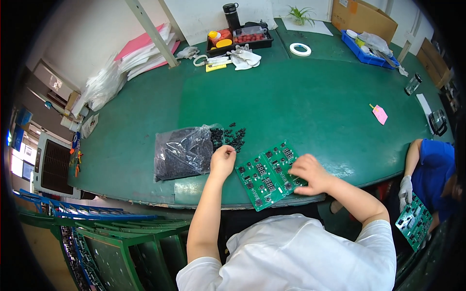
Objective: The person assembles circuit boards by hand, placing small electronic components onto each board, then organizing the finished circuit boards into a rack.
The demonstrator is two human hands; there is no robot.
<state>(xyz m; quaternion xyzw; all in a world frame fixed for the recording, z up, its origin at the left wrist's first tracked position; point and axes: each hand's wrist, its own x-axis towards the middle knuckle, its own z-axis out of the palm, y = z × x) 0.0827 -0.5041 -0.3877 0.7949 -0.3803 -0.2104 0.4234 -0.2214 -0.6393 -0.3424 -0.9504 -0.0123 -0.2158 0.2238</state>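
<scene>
A green circuit board (264, 177) with black digit displays and several small black buttons lies at the table's near edge. My right hand (310, 174) rests over its right side, fingers bent and apart, the tips at the board's edge. To the left of the board, my left hand (224, 160) has thumb and fingertips pinched together; what is between them is too small to make out. Just beyond it is a loose pile of small black parts (236, 138). These spill from the mouth of a clear plastic bag (182, 153) full of the same dark parts.
The green table (272, 97) carries a black tray (240, 42), gloves (244, 58), a tape roll (300, 49) and a blue basket (369, 51) toward the back. A pink tag (379, 114) lies at right. A co-worker in blue (437, 165) holds another circuit board (414, 222). Green racks (131, 242) stand lower left.
</scene>
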